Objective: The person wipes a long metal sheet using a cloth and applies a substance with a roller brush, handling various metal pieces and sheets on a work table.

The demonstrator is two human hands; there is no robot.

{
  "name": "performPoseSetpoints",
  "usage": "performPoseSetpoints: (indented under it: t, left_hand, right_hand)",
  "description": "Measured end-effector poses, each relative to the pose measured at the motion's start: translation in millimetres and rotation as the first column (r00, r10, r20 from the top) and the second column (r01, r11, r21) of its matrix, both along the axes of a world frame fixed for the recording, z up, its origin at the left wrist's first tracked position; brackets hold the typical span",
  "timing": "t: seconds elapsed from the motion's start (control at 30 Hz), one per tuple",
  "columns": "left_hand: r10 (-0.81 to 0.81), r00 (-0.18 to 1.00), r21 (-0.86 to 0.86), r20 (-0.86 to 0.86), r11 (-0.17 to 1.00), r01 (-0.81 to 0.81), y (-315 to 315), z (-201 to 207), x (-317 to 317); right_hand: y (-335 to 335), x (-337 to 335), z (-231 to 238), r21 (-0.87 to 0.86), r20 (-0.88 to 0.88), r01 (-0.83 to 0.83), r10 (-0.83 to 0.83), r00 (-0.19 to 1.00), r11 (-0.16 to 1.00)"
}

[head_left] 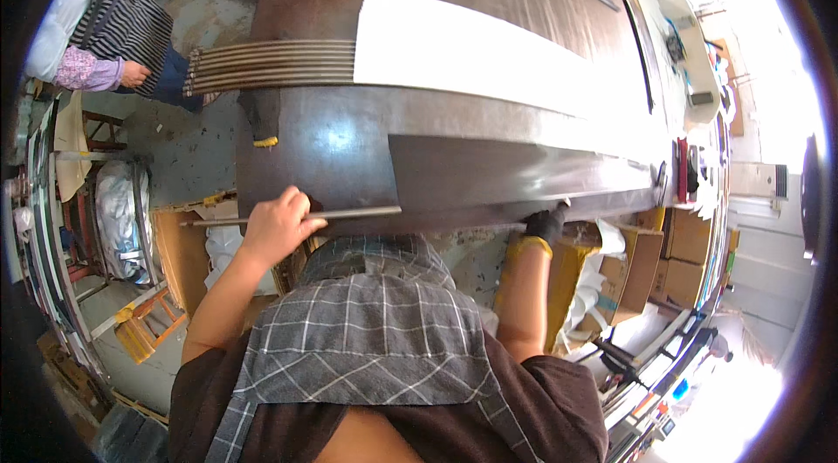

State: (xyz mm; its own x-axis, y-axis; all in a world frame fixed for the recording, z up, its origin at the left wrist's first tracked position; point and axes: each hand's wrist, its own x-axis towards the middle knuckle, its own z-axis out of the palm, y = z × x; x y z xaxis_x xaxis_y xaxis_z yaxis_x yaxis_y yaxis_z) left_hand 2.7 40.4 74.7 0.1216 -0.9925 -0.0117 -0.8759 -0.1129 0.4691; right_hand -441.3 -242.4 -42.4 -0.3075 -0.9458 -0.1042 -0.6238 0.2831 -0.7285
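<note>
My bare left hand (281, 220) is closed around a thin grey metal rod (362, 212), held roughly level over the table's near edge. One end of the rod sticks out to the left past the table. On my right hand (546, 226) is a dark glove with a yellow cuff. Its fingers are curled at the near edge of a glossy dark sheet (471, 168); what lies in them is too small and dark to make out. Beyond, a row of several similar rods (271, 66) lies side by side, partly beside or under a long white sheet (454, 48).
A small yellow-handled object (265, 142) rests by the left table edge. Another person (113, 35) in a striped apron stands at the far left. Open cardboard boxes (633, 275) stand below the table on the right, another box (179, 258) on the left.
</note>
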Motion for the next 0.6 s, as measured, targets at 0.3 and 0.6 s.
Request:
performPoseSetpoints:
  t: [0.3, 0.6]
  left_hand:
    - [0.110, 0.993, 0.049, -0.050, 0.993, -0.107, -62.2, 73.8, 119.2]
    - [0.314, 0.949, -0.272, 0.033, 0.916, -0.294, -210.4, 70.4, 320.1]
  right_hand:
    - [-78.9, 60.8, 55.4, -0.046, 0.874, -0.606, 0.326, 0.361, 0.794]
    - [-306.4, 343.3, 56.1, -0.437, 0.259, -0.804, 0.913, 0.316, 0.403]
